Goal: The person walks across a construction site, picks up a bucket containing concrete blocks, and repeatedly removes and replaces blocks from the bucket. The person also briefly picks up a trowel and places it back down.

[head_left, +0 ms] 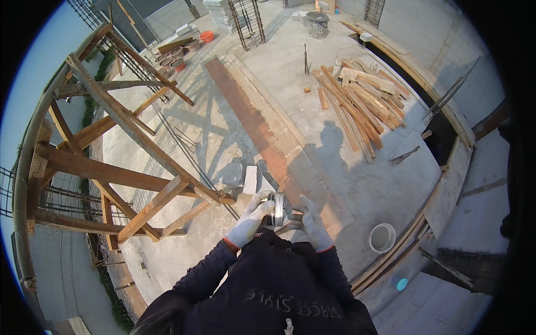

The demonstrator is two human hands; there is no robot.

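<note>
In front of my chest, my left hand (250, 221), in a whitish work glove with a red cuff edge, is closed on the side of a coil of silvery wire (278, 210). On the other side of the coil is my right hand (314, 224), gloved alike, with its fingers bent inward. Dark, narrow parts (290, 224) lie between its fingers and the coil; their kind is not clear. Just beyond my left hand, a pale block (250, 180) rests on the concrete floor.
A timber frame (111, 167) leans along the left. A long brown board (245, 114) runs away from me. Loose wood (365, 100) is piled at the right, near a floor opening (441, 137). A white round container (382, 238) stands nearer. A rebar cage (244, 25) rises at the back.
</note>
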